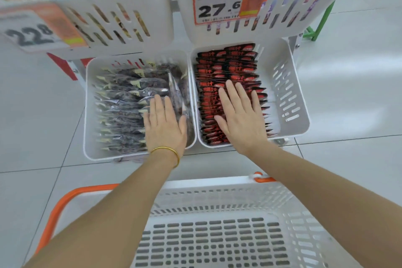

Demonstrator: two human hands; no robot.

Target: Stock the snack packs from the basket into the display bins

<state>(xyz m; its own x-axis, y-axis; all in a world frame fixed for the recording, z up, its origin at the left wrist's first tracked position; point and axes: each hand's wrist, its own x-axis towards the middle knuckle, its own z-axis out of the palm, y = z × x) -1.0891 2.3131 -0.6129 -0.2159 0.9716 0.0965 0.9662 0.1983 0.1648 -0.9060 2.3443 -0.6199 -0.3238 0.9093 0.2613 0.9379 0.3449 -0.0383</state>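
Two low white display bins stand side by side on the floor rack. The left bin (89,115) holds rows of clear packs of dark snacks (121,102). The right bin (291,102) holds rows of red-and-black snack packs (217,67). My left hand (165,124), with a gold bangle at the wrist, lies flat with straight fingers on the dark packs. My right hand (241,115) lies flat, fingers spread, on the red-and-black packs. The white shopping basket (217,185) with orange handles sits below my arms; its visible floor holds nothing.
Two upper white bins hang above: the left upper bin (113,15) with orange packs and a 22.8 price tag (32,32), the right upper bin (282,6) with pale packs and a 27.6 price tag (219,4). Grey floor tiles surround the rack. A green frame (319,26) stands at the right.
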